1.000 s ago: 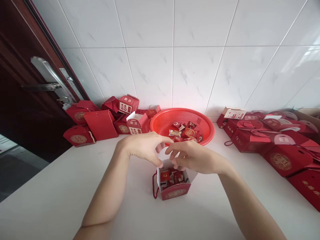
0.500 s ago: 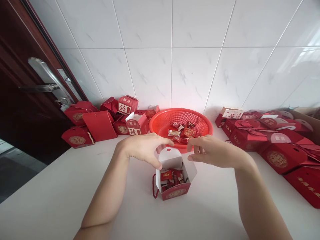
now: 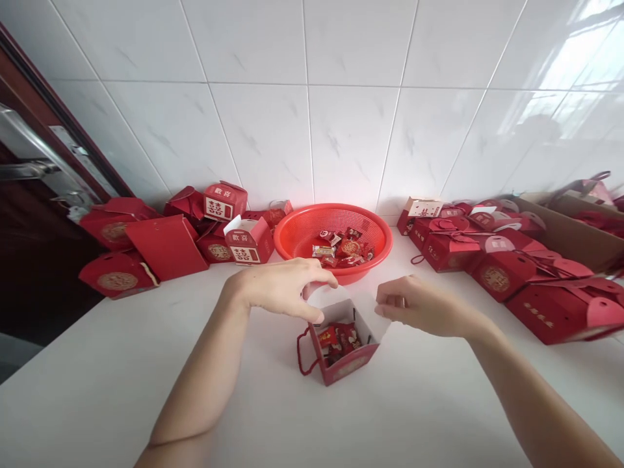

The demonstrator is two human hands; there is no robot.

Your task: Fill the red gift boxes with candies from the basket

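Note:
A small red gift box (image 3: 348,372) stands on the white table, its top open and its pale flaps raised. Red-wrapped candies (image 3: 344,338) lie inside, and a red cord handle (image 3: 303,354) loops out at its left side. My left hand (image 3: 280,289) arches over the box's back left corner, thumb at the left rim and fingers spread apart from it by the back flap (image 3: 334,297). At the right, my right hand (image 3: 414,304) has its fingers curled, thumb and fingertips at the edge of the right flap (image 3: 375,325).
Behind the box sits a red plastic basket (image 3: 336,273) holding several wrapped candies. Red boxes (image 3: 248,242) are piled at the left by the door (image 3: 29,214). More closed red boxes (image 3: 497,270) line the right, beside a cardboard carton (image 3: 560,234).
The view has shifted to the right. The box has turned slightly and its right flap leans further outward. My right hand has moved outward and its fingers are more curled.

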